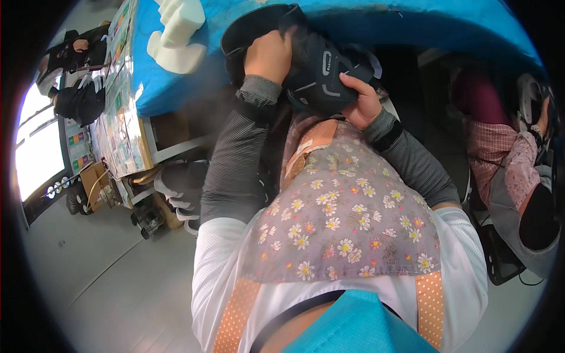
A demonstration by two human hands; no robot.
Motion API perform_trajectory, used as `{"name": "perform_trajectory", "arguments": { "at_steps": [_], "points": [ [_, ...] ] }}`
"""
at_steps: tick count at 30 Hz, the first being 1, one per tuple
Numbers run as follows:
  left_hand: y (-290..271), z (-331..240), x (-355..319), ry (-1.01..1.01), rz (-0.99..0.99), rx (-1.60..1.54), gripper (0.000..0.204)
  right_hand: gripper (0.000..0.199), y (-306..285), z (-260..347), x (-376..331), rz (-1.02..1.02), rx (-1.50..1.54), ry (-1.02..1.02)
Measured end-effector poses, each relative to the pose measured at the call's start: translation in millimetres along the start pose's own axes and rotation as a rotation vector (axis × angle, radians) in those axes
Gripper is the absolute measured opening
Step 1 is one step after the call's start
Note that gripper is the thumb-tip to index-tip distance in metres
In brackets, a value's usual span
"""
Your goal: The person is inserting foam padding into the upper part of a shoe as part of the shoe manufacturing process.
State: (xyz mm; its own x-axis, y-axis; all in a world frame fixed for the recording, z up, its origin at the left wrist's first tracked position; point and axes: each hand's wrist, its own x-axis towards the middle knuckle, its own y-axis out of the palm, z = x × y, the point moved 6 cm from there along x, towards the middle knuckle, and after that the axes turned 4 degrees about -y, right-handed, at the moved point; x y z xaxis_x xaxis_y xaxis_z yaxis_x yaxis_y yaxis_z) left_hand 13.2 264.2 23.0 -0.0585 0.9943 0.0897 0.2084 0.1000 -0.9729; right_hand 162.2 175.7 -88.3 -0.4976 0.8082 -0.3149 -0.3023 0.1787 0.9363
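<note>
A black padded piece [321,70], with grey printed lines and a wide curved flap, is held above my lap at the edge of the blue-covered table. My left hand [269,57] is closed on it by the flap, its fingertips partly hidden behind the black material. My right hand [361,101] grips the near right side, thumb lying on the printed face and the other fingers out of sight underneath. The exact kind of article is not clear from this angle. A floral apron [341,217] covers my lap just below it.
White moulded forms [176,35] stand on the blue table cover [435,20] at the upper left. Dark pieces with white edges [179,188] are stacked below the table's left end. A co-worker in a pink patterned sleeve [522,162] sits close on the right, handling a grey-white piece.
</note>
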Motion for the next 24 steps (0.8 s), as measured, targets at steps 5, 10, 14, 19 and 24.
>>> {"name": "perform_trajectory", "arguments": {
  "at_steps": [5,10,14,19,24],
  "points": [
    [19,-2,8,0.330,0.165,0.136,0.042,0.031,-3,-4,-3,0.091,0.075,0.051],
    [22,3,4,0.231,0.239,0.103,0.034,0.038,10,-15,-17,0.323,0.062,0.082],
    [-12,-13,-8,0.263,0.168,-0.211,0.034,0.037,23,-2,-27,0.264,-0.214,-0.074],
    [-10,-28,5,0.352,0.104,-0.115,0.035,0.026,12,9,-22,0.078,-0.071,-0.002],
    [28,-4,16,0.222,0.178,-0.031,0.035,0.023,5,4,-13,0.072,-0.046,0.029]
  ]
}}
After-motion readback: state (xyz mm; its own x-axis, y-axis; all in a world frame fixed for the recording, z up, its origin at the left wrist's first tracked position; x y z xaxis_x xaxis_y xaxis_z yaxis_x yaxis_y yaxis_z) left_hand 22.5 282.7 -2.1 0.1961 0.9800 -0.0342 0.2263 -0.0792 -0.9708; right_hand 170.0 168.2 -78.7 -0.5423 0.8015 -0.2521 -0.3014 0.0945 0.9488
